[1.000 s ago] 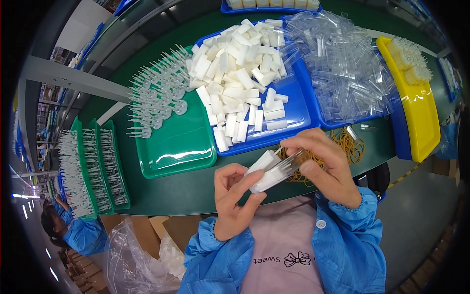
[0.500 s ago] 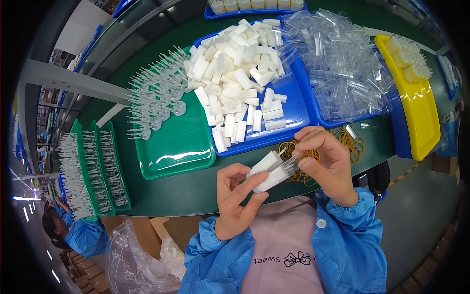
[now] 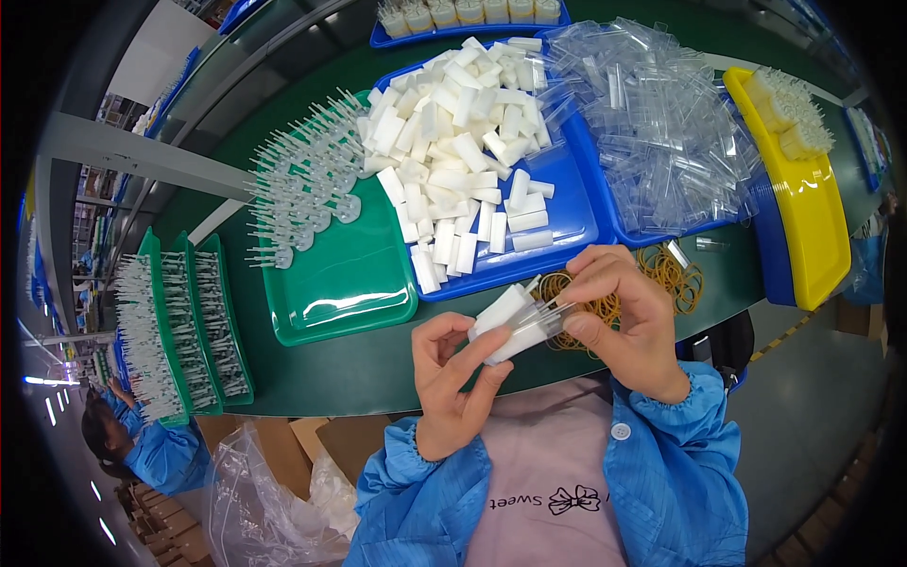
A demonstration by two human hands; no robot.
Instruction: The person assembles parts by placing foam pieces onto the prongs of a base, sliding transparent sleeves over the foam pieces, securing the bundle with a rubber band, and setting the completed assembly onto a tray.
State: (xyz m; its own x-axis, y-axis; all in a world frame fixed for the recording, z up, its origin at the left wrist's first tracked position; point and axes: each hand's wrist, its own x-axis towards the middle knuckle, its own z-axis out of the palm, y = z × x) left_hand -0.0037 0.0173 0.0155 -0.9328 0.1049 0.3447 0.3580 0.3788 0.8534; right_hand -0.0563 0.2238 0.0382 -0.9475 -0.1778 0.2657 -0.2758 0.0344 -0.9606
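My left hand [image 3: 452, 383] is closed around white foam-like blocks [image 3: 501, 312], at least one of them partly inside a clear plastic sleeve [image 3: 543, 319]. Opposite it, my right hand [image 3: 628, 317] pinches the far end of the sleeve between thumb and fingers. A thin pale stem sticks out beside the blocks; whether it belongs to them I cannot tell. Both hands are above the table's near edge. Beyond them lie a blue tray [image 3: 576, 227] with a heap of white blocks [image 3: 444, 123] and a pile of clear sleeves [image 3: 661, 132].
Yellow-brown rubber bands [image 3: 673, 282] lie behind my right hand. On the left, a green tray [image 3: 340, 283] bears clear-based, stemmed pieces [image 3: 307, 180], near upright green trays [image 3: 170, 331] of similar pieces. A yellow tray [image 3: 812, 208] stands right. Another person [image 3: 156, 449] sits far left.
The held blocks and sleeve have shifted slightly left. My right fingers have come a little nearer to my left hand, and both hands keep their hold.
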